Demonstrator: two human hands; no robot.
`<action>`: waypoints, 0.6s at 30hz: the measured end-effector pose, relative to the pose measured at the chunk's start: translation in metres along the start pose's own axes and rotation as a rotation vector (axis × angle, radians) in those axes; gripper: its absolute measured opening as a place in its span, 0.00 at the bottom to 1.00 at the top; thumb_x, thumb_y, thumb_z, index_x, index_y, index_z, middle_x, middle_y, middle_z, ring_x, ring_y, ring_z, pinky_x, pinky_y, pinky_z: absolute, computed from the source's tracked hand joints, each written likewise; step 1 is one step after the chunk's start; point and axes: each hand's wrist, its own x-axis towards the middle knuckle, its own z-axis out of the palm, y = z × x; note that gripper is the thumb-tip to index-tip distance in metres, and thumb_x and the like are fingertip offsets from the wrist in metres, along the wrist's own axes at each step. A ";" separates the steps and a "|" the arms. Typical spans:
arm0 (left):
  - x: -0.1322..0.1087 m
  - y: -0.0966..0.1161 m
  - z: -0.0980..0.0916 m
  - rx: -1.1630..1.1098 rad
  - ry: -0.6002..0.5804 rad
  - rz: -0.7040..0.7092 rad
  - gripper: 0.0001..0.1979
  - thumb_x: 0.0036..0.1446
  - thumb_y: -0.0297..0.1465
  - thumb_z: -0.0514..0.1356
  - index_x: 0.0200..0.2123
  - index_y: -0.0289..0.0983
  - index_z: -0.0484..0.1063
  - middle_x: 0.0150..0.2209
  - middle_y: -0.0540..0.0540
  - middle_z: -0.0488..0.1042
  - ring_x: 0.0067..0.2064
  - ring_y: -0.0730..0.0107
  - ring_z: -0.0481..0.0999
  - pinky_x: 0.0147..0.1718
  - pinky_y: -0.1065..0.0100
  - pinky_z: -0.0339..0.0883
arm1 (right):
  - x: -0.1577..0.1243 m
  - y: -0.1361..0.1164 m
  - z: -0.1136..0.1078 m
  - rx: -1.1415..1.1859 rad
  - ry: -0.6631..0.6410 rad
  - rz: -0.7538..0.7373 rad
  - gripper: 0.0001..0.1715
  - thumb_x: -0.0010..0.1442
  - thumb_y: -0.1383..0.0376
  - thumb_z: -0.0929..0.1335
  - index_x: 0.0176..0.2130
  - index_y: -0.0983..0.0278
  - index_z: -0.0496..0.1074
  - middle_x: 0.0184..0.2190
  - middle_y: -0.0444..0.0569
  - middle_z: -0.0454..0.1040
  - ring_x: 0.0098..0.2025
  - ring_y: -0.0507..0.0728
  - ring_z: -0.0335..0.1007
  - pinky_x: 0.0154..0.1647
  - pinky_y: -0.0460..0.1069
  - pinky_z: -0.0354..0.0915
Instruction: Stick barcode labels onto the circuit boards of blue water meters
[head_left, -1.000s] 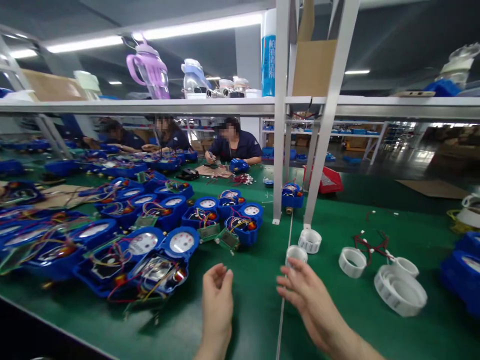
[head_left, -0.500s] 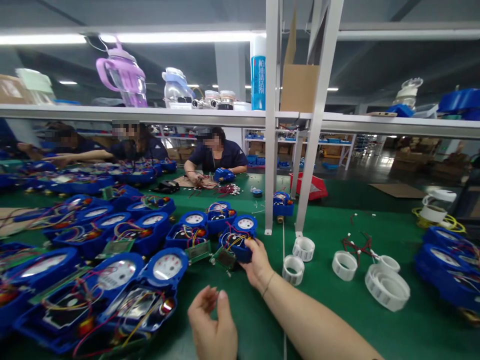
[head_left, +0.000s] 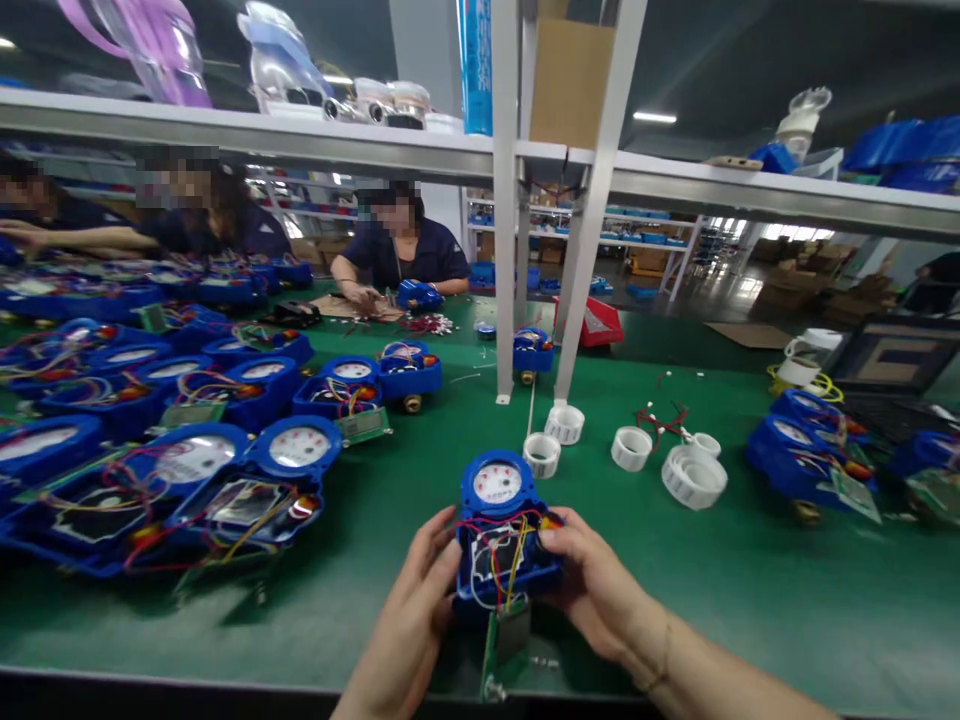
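I hold a blue water meter (head_left: 498,530) with a white dial, coloured wires and a dangling green circuit board (head_left: 504,640) over the near edge of the green table (head_left: 697,590). My left hand (head_left: 416,600) grips its left side, fingers curled against the housing. My right hand (head_left: 589,585) grips its right side, thumb on top by the wires. Both hands are closed on the meter.
Many open blue meters (head_left: 247,490) crowd the table's left half. White rolls of labels (head_left: 691,475) and loose wires (head_left: 660,420) lie right of centre; more meters (head_left: 806,455) at the right. White shelf posts (head_left: 504,200) rise mid-table. People in dark uniforms (head_left: 397,255) work across the table.
My right hand took a meter from the pile and brought it near. My left hand came up and closed on its other side. The view tilted down.
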 end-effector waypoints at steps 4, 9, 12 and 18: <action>-0.020 -0.023 0.045 0.010 -0.116 -0.039 0.31 0.50 0.43 0.68 0.56 0.43 0.66 0.59 0.41 0.69 0.56 0.54 0.73 0.44 0.64 0.73 | -0.043 -0.022 -0.038 -0.042 0.046 -0.036 0.22 0.46 0.59 0.75 0.41 0.60 0.69 0.35 0.43 0.78 0.33 0.53 0.72 0.35 0.48 0.68; -0.017 -0.047 0.100 -0.006 -0.164 -0.019 0.33 0.48 0.39 0.69 0.57 0.45 0.63 0.57 0.42 0.69 0.53 0.57 0.74 0.42 0.65 0.72 | -0.079 -0.054 -0.094 -0.185 0.165 -0.197 0.33 0.47 0.55 0.77 0.50 0.60 0.67 0.46 0.53 0.76 0.44 0.62 0.74 0.42 0.56 0.69; -0.014 -0.057 0.122 -0.014 -0.142 -0.004 0.34 0.47 0.40 0.70 0.57 0.45 0.63 0.57 0.43 0.69 0.53 0.57 0.73 0.40 0.66 0.72 | -0.109 -0.041 -0.117 -0.285 0.373 -0.471 0.48 0.42 0.51 0.80 0.56 0.53 0.60 0.60 0.51 0.66 0.62 0.63 0.62 0.62 0.58 0.58; -0.021 -0.067 0.140 -0.037 -0.061 0.020 0.33 0.46 0.41 0.70 0.55 0.45 0.64 0.57 0.44 0.68 0.52 0.60 0.74 0.40 0.68 0.71 | -0.134 0.018 -0.108 -0.483 0.536 -0.705 0.59 0.36 0.35 0.76 0.58 0.51 0.51 0.57 0.55 0.67 0.59 0.70 0.64 0.64 0.64 0.53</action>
